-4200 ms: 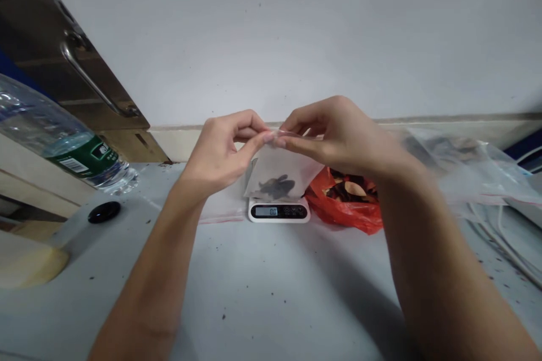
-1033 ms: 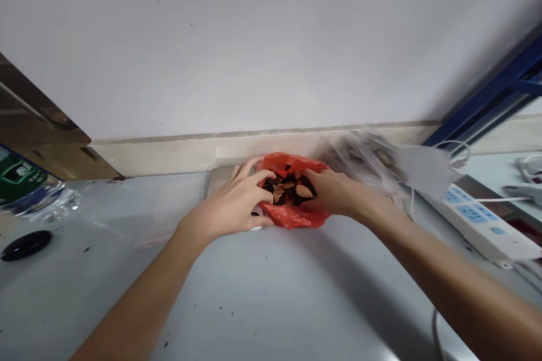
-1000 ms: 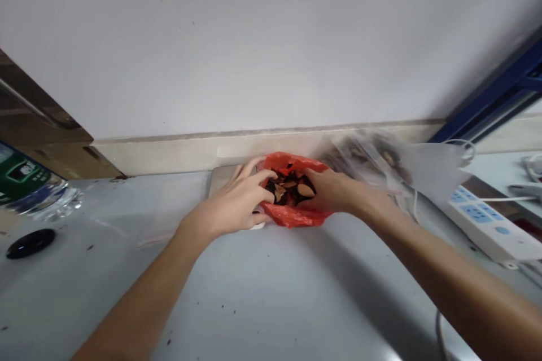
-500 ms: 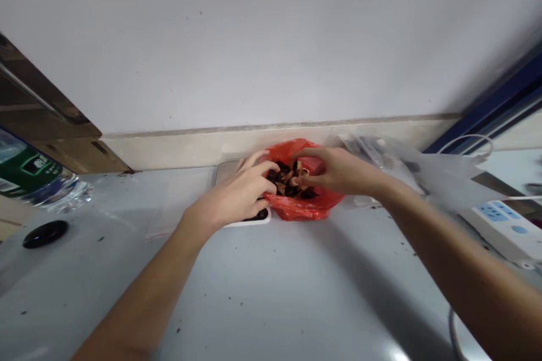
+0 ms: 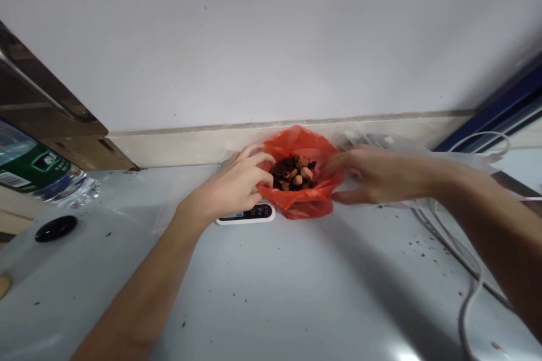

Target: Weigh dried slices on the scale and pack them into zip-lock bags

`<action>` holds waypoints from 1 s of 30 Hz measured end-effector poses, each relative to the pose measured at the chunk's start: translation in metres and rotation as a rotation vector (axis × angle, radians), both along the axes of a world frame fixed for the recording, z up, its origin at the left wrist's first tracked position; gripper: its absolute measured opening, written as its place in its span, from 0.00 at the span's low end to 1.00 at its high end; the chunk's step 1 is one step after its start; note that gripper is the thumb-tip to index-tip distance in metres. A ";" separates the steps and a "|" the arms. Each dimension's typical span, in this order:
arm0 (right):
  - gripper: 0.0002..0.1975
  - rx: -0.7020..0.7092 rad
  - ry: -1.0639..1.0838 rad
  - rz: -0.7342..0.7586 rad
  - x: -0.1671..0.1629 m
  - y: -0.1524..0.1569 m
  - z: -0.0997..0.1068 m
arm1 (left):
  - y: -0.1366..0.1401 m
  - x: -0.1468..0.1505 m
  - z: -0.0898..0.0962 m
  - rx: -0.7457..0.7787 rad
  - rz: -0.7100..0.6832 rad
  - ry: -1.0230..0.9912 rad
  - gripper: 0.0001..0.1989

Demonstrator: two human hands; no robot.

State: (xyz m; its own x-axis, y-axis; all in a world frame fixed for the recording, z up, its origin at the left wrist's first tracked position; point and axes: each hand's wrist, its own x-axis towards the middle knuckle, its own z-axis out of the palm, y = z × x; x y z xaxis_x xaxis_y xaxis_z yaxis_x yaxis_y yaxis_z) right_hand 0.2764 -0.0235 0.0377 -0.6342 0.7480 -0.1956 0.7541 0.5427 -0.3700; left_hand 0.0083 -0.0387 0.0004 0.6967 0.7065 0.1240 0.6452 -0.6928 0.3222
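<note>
A crumpled red plastic bag (image 5: pixel 302 208) stands with its mouth open near the wall. Inside it lie dark and tan dried pieces (image 5: pixel 296 172), with a few paler rounded ones on top. My left hand (image 5: pixel 237 183) is closed on the bag's left rim, fingers curled over the edge. At the opposite rim is my right hand (image 5: pixel 364 175), slightly blurred, its fingers over the edge inside and the thumb outside. Under my left hand sits a white digital scale (image 5: pixel 245 215), its display and buttons showing; much of its platform is hidden.
A large water bottle (image 5: pixel 38 166) lies tilted at the left, near a black oval object (image 5: pixel 56 228). Clear plastic bags (image 5: pixel 393 141) rest behind my right hand. White cables (image 5: pixel 470 304) run along the right side. Dark crumbs dot the grey tabletop (image 5: pixel 262 293).
My right hand has moved out from among the dried pieces to the bag's right rim. The bag's mouth is wider, and more of the scale's panel shows. The view has shifted slightly.
</note>
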 end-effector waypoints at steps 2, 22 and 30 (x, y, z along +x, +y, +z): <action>0.14 -0.159 0.060 0.033 -0.005 0.004 0.001 | -0.001 0.001 -0.002 -0.012 -0.011 -0.019 0.13; 0.10 -0.028 -0.218 -0.284 -0.068 0.026 -0.029 | -0.007 0.005 -0.007 0.008 -0.003 0.035 0.15; 0.24 -0.041 -0.257 -0.247 -0.084 0.030 -0.044 | -0.008 0.003 -0.005 -0.033 0.016 0.048 0.16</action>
State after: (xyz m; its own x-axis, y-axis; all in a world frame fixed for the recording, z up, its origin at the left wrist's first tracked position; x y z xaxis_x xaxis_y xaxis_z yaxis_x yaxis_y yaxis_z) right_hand 0.1921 0.0061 -0.0064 -0.3612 0.8610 -0.3581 0.9320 0.3207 -0.1692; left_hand 0.0115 -0.0471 -0.0044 0.6901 0.7206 0.0672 0.6711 -0.6720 0.3132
